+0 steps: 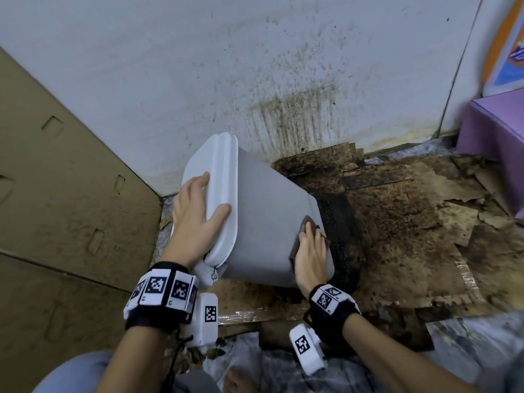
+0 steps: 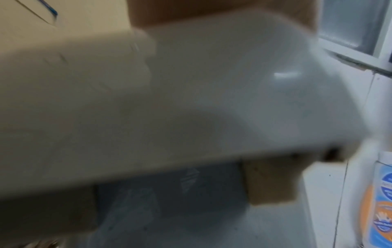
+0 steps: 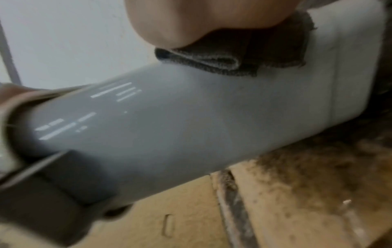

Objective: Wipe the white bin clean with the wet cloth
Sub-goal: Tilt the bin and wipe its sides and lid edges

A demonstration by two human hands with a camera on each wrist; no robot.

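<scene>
The white bin (image 1: 263, 222) is tipped over towards the left, its lidded top pointing at the cardboard box and its base near the stained floor. My left hand (image 1: 195, 214) lies flat on the lid, fingers spread and straight, thumb over the lid's edge. The right hand (image 1: 310, 251) presses a dark brown cloth (image 1: 310, 224) against the bin's side close to its base. In the right wrist view the folded cloth (image 3: 244, 55) sits under my palm on the bin wall (image 3: 191, 125). The left wrist view shows only the blurred lid (image 2: 191, 100).
A large cardboard box (image 1: 65, 194) stands at the left. Behind the bin rises a stained white wall (image 1: 255, 66). Dirty, wet cardboard sheets (image 1: 397, 222) cover the floor to the right. A purple box (image 1: 496, 129) sits at the far right.
</scene>
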